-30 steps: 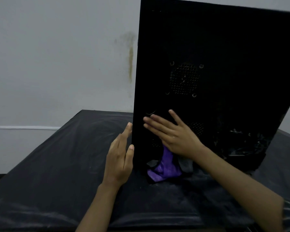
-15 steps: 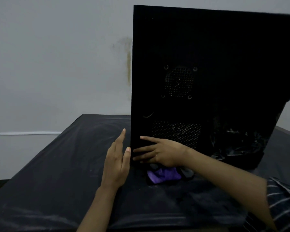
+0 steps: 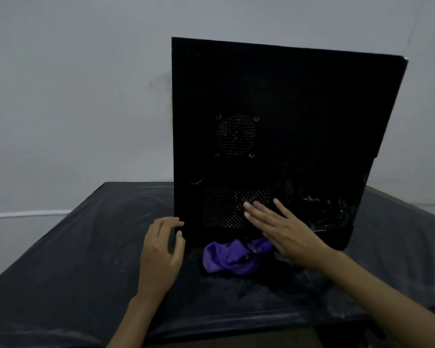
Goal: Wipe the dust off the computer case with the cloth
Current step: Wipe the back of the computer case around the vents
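Observation:
The black computer case [image 3: 299, 109] stands upright on the table, its side panel with two mesh vents facing me. Crumpled on the table at the foot of the case lies the purple cloth [image 3: 226, 257], and neither hand holds it. My left hand [image 3: 161, 249] is at the case's lower left edge, fingers and thumb curled round that edge. My right hand [image 3: 284, 232] has straight, spread fingers laid against the panel by the lower vent, just above the cloth's right end.
A dusty black sheet covers the table [image 3: 73, 272], whose front edge is near me. A grey wall [image 3: 73, 96] stands close behind the case. Shiny debris shows at the case's lower right [image 3: 332, 209].
My right hand has slid right and up from the panel's lower left to the lower vent. My left hand's fingers have curled onto the case's edge. The view has pulled back.

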